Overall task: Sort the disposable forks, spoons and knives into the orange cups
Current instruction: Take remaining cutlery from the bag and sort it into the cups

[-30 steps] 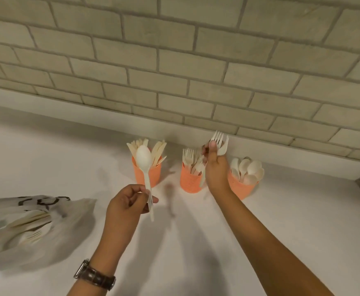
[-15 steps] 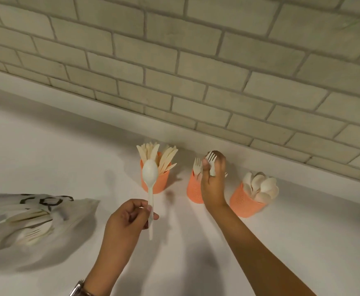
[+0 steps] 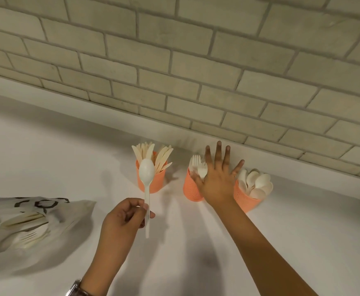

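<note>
- Sorting is well along but not finished, judging by the filled cups and the stock left in the bag.
- Left hand (image 3: 125,218) pinches one white spoon (image 3: 146,175) by the handle, bowl up. This spoon is not yet in a cup.
- Right hand (image 3: 217,181) is released and holds nothing, fingers spread flat over the fork cup (image 3: 190,190). Contact with the forks cannot be told.
- Orange cups: three, in a row on the bench (image 3: 292,231) beyond both hands.
- Knife cup (image 3: 157,183) stands just beyond the left hand, behind the held spoon. Knives (image 3: 148,151) fan out in it, roughly ten or more, too overlapped for an exact count.
- Forks (image 3: 196,165) poke out at the right hand's thumb side. Two or three heads show; the rest are hidden by the palm.
- Spoon cup (image 3: 245,200) sits just right of the right hand, with spoons (image 3: 258,184) showing about seven bowls.
- The held spoon's target is likely the cup on the far side of the right hand.
- One plastic bag (image 3: 31,227) lies left of the left hand with mixed cutlery inside, uncountable through the film. That is what's left to sort.
</note>
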{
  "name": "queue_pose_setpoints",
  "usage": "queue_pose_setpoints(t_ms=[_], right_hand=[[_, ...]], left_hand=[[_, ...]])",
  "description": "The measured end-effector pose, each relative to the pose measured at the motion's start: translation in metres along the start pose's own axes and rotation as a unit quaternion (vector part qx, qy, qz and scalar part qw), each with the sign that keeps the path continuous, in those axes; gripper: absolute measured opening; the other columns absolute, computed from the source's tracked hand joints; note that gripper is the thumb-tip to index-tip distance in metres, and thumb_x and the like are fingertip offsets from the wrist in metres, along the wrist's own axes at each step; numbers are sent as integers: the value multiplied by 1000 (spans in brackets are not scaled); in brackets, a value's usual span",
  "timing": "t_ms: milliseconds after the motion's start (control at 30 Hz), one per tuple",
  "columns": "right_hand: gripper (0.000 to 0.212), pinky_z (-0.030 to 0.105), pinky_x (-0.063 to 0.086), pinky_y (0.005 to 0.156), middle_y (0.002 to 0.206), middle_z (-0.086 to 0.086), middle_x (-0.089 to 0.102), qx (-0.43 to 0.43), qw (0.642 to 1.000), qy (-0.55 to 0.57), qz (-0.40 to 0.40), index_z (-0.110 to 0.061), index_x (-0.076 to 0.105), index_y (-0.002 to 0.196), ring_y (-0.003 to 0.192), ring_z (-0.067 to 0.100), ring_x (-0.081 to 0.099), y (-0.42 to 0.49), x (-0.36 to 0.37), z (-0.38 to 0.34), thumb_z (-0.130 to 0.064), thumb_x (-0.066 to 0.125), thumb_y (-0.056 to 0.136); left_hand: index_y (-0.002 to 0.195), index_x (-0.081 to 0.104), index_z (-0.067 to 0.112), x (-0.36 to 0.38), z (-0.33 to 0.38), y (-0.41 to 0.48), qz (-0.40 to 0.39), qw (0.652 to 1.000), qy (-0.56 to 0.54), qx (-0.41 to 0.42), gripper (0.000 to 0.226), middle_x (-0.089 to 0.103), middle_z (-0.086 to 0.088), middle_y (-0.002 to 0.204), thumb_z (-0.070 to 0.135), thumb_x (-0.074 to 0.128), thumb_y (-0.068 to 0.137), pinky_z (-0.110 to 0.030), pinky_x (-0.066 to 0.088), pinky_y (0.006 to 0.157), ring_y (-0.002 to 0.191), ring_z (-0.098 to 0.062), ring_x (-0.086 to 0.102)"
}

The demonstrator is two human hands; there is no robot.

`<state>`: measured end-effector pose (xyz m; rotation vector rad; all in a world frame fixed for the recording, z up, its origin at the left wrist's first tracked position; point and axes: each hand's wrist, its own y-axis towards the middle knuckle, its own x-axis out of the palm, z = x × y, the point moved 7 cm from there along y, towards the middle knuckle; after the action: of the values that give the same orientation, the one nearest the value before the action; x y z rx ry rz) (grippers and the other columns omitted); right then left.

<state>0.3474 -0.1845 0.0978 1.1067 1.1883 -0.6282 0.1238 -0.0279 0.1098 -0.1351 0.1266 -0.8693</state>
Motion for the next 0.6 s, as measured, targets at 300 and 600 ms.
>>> queue_pose_setpoints(t_ms=[300, 600], right_hand=[[128, 59, -24, 105, 159, 11, -11, 13, 998, 68, -13, -14, -6, 150, 145, 28, -15, -13, -30, 17, -86, 44, 57], [37, 37, 34, 94, 116, -2, 66, 44, 981, 182, 45, -21, 63, 113, 111, 24, 59, -118, -67, 60, -41, 49, 86]], left_hand=[[84, 67, 9, 19, 6, 5, -54, 998, 18, 20, 9, 73, 0, 70, 2, 61, 84, -6, 47, 57, 53, -2, 60], [91, 62, 4, 101, 23, 8, -181, 983, 11, 40, 12, 70, -11, 78, -5, 59, 83, -22, 57, 64, 69, -14, 70]])
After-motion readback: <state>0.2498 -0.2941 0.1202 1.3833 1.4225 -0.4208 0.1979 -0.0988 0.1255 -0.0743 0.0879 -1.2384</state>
